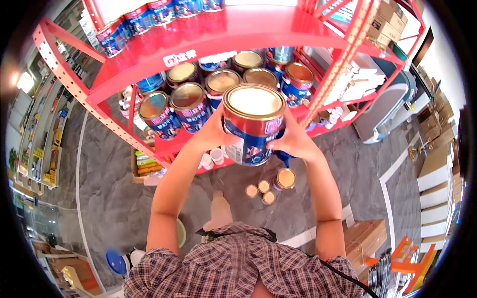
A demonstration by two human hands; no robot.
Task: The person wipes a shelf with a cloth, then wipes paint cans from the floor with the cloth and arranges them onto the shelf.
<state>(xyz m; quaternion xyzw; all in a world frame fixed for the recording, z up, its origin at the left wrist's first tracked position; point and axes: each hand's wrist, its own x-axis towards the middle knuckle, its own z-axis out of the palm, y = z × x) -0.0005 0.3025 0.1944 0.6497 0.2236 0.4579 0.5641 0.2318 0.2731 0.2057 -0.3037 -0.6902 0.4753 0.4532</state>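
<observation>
Between my two hands is a large paint can with a shiny metal lid, a red band and a blue printed label. My left hand wraps its left side, thumb across the label. From the right, my right hand presses the opposite side with its thumb on the front. The can is held up in front of a red metal shelf. Behind it, several similar paint cans stand on the lower shelf level, partly hidden by the held can.
More cans line the upper shelf. On the grey floor stand several small cans and a bigger can. A cardboard box lies at lower right, near an orange frame. Another box sits by the shelf's left post.
</observation>
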